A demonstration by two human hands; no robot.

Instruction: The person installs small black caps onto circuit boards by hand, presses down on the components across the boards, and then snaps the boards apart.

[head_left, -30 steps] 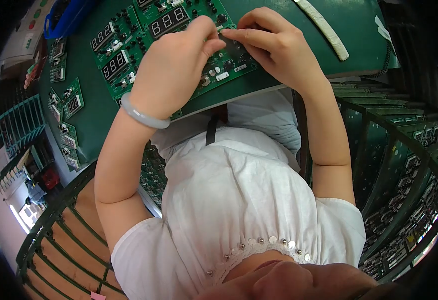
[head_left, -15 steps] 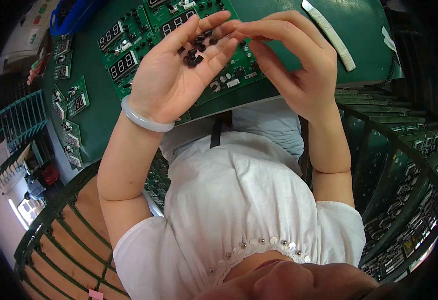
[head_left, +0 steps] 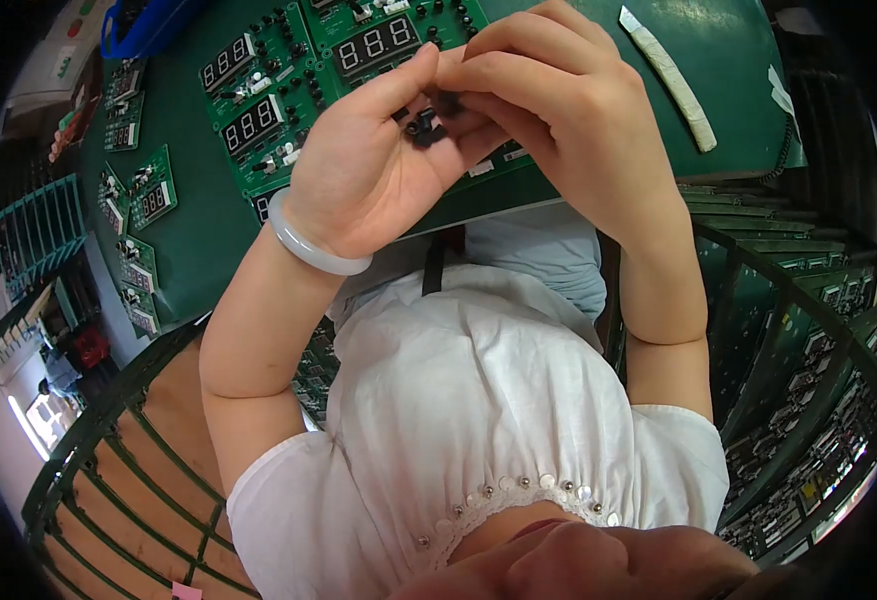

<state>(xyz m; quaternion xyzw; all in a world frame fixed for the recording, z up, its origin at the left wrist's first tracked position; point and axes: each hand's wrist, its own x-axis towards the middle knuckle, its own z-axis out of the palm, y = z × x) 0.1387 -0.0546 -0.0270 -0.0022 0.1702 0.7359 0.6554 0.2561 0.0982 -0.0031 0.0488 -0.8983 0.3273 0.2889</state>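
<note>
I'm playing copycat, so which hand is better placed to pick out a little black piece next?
Probably the right hand: its fingers reach in at the left hand, which is cupping the black pieces.

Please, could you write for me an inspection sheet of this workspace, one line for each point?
Surface: green table, partly covered by boards.
Job's things: circuit boards with number displays; small black parts in the left palm.
Clutter: smaller boards at the table's left side, a blue container beyond them, a pale wrapped strip on the right.
Grippers: bare hands; left hand palm up, cupped; right hand with its fingers over the left palm, anything pinched is hidden.
Cables: dark coiled cord at the table's right edge; its ends are unclear.
Surroundings: green metal rack on the right, with more boards.
</note>
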